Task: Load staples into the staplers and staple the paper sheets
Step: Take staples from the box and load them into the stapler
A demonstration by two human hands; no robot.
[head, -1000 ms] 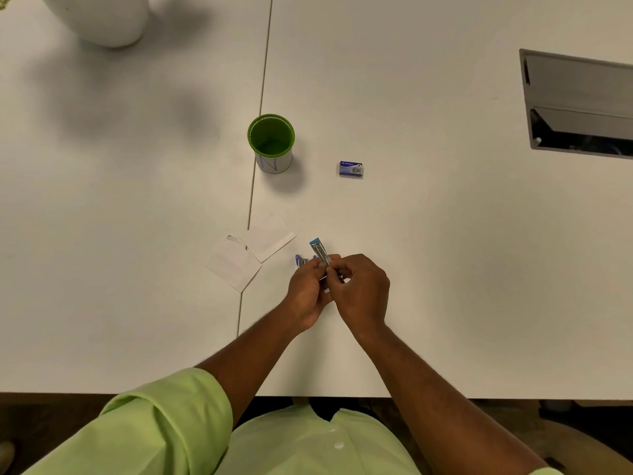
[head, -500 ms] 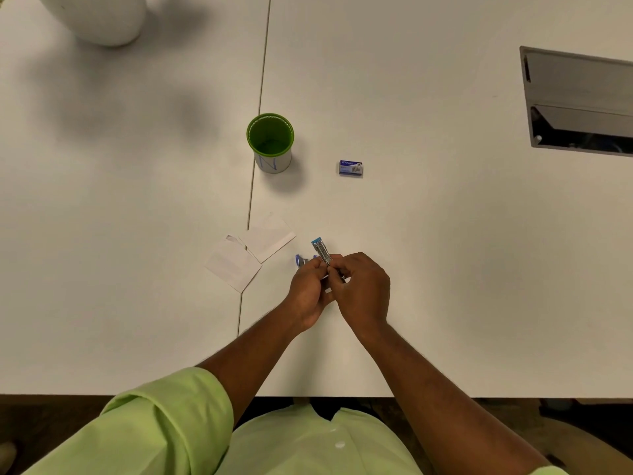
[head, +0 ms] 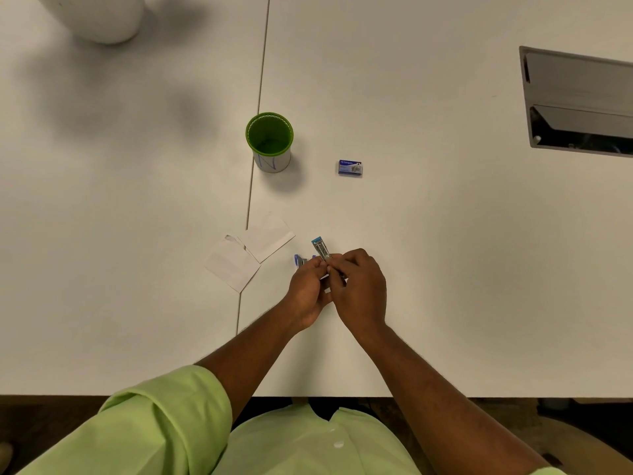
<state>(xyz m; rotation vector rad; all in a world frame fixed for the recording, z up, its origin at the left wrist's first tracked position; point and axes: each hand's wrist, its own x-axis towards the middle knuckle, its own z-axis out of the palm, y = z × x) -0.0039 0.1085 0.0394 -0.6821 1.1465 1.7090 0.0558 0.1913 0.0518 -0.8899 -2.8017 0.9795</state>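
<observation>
Here, small blue-and-metal stapler (head: 321, 250) just above white bench (head: 445, 269), pinched by left hand (head: 306, 291) and right hand (head: 361, 289) (both grips curled on it). Light, rigid, slippery metal; best held by sides.

Little that we can read

We see a blue hand-drawn "N" on the cup (head: 272, 162); the staple box (head: 349, 167) carries white print, too small for us to read.

You wear a light green shirt (head: 308, 443) with a small pale button (head: 338, 444) on the front. Its left sleeve (head: 164, 419) is pushed up in soft folds near the elbow, leaving both forearms and your hands bare.
</observation>
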